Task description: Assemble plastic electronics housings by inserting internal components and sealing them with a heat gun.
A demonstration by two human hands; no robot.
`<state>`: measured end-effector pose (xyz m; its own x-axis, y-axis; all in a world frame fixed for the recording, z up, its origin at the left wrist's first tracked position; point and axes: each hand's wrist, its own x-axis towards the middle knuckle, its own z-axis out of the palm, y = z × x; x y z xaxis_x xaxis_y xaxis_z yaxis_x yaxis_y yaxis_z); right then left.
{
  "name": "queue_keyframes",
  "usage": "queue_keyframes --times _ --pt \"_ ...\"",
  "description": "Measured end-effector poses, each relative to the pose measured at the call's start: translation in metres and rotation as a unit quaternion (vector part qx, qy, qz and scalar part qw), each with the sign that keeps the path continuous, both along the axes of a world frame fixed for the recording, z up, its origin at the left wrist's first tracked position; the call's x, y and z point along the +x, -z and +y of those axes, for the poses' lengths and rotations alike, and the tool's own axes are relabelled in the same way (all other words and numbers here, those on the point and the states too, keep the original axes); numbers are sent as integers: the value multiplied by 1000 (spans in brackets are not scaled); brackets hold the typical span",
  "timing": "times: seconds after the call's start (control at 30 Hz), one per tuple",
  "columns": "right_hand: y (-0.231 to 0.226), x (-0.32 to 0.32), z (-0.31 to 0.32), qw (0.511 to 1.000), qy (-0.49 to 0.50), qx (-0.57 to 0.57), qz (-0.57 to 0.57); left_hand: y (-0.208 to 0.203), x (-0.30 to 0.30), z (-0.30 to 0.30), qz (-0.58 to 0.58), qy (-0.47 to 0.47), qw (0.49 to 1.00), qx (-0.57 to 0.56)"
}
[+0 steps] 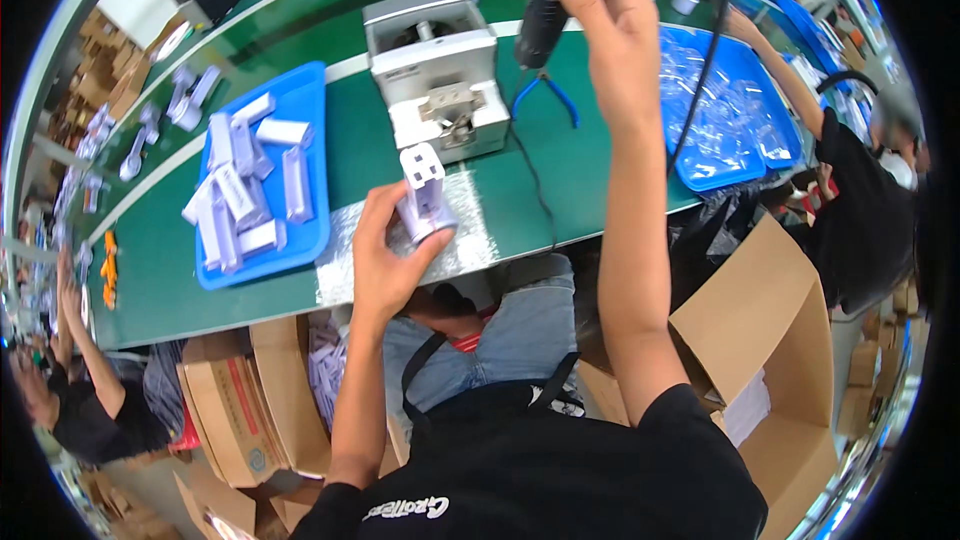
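My left hand (380, 260) is closed round the lower part of a white plastic housing (424, 180), held upright over a silvery patch (465, 205) at the bench's near edge. Dark square openings show in its top, and its base is rounded. Raised at the far right of the bench, my right hand (622, 50) grips a black electric screwdriver (543, 25), its tip pointing down. Just beyond the housing stands a grey-white machine (435, 65) with a metal fixture (455, 110) at its front. Blue-handled pliers (562, 100) lie below the screwdriver tip.
A blue tray (318, 175) of white plastic parts sits left; a blue bin (715, 178) of clear parts sits right. Black cables (533, 175) cross the bench. Open cardboard boxes (750, 300) flank my lap. Other people's arms (790, 90) reach in at right, left and far side.
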<state>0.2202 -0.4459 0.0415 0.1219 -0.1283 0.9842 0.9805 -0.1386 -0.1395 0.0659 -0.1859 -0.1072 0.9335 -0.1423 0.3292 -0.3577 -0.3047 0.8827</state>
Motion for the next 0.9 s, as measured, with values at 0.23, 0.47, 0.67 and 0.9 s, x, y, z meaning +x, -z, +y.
queue_keyframes --times 0.23,0.47,0.67,0.9 --pt "19 -79 -10 908 -287 -15 305 6 11 3 25 20 997 -77" --pt "20 -91 6 882 -339 -25 328 5 7 4 5 9 999 -36" --pt "-16 -70 21 947 -236 16 217 6 10 2 -17 5 999 -32" --pt "-41 -46 73 976 -153 52 143 10 10 2 -8 0 999 -43"
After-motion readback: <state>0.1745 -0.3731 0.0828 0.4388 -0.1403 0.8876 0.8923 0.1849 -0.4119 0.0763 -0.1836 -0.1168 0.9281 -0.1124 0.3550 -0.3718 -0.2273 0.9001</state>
